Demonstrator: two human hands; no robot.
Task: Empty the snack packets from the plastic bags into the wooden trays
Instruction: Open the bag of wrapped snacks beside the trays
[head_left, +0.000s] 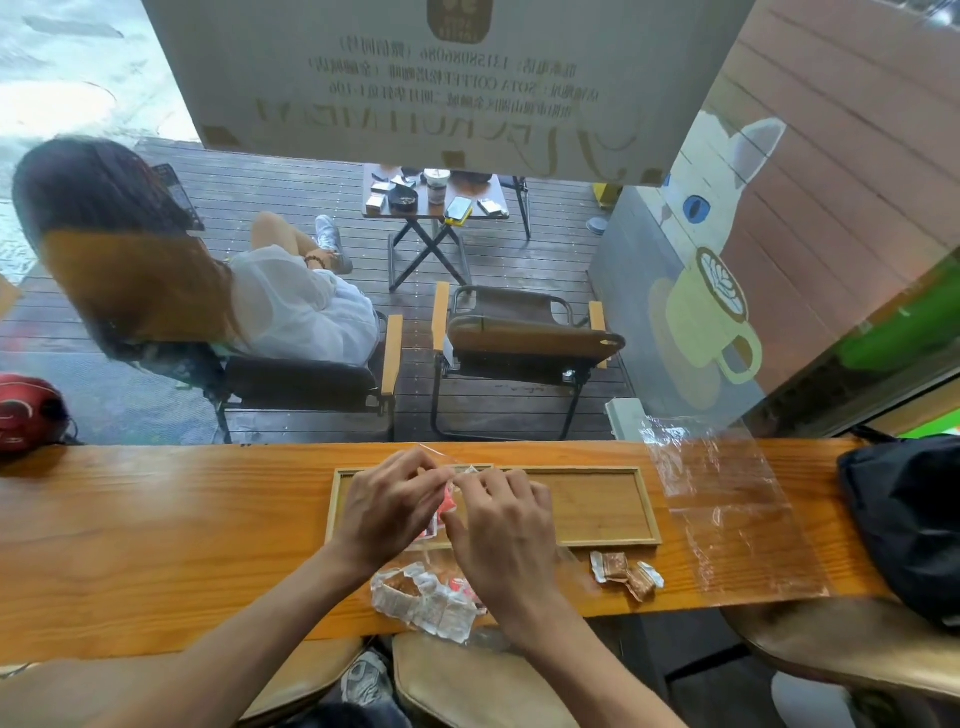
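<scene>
Hands together above wooden tray (597, 512): left hand (387, 506) and right hand (501, 530) both pinching small plastic bag (447, 470) with red snack packets (448, 504) inside. Probably opening step; next, tipping over tray. More packets (423, 600) near, brown packets (626, 569) right, empty bag (727, 514) beside. Orange wood tabletop (156, 530), window, terrace chairs beyond.

Both forearms bare to the elbow; left hand (387, 506) and right hand (501, 535) ungloved, without rings or watch.
</scene>
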